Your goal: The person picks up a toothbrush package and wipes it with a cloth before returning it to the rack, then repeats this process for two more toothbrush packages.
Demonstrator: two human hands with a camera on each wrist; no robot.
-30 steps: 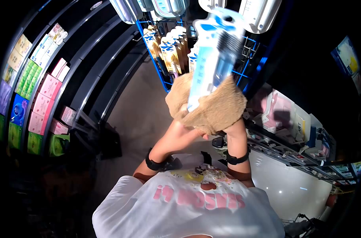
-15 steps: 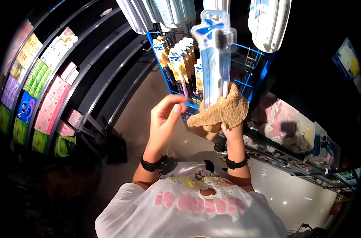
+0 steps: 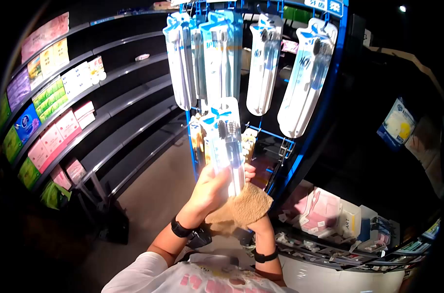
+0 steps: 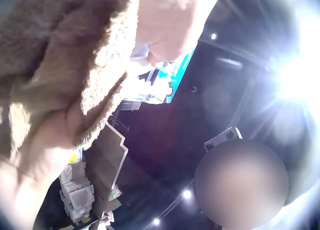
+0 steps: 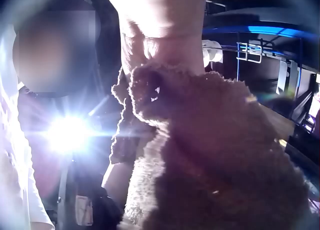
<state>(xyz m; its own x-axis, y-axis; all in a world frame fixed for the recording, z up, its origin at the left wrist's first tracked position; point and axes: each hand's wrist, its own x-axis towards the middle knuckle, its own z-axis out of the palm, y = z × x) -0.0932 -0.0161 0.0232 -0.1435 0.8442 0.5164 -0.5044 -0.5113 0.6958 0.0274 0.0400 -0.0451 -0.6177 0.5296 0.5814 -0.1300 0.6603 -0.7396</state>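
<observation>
In the head view, my left hand (image 3: pixel 210 191) grips a toothbrush package (image 3: pixel 228 141) with a clear front, thumb across it and fingertips showing at its right edge. The package stands roughly upright. Below it, my right hand (image 3: pixel 262 225) holds a crumpled brown cloth (image 3: pixel 251 205), which covers most of its fingers. The cloth touches or lies very near the package's lower end. In the left wrist view, the cloth (image 4: pixel 65 55) hangs beside my left hand (image 4: pixel 170 25). Cloth (image 5: pixel 225 150) also fills much of the right wrist view, below my right hand (image 5: pixel 162 30).
Several toothbrush packages (image 3: pixel 267 68) hang on a blue wire rack (image 3: pixel 300 163) ahead. Shelves (image 3: pixel 129 119) with boxed goods (image 3: pixel 51 141) curve along the left. At the lower right stands a display with pink packs (image 3: pixel 319 210). Floor (image 3: pixel 153 180) shows between shelves and rack.
My left hand let go, moved aside, and now grips the package. Package, cloth and right hand have moved lower and left in the head view, which shows more of the hanging packages.
</observation>
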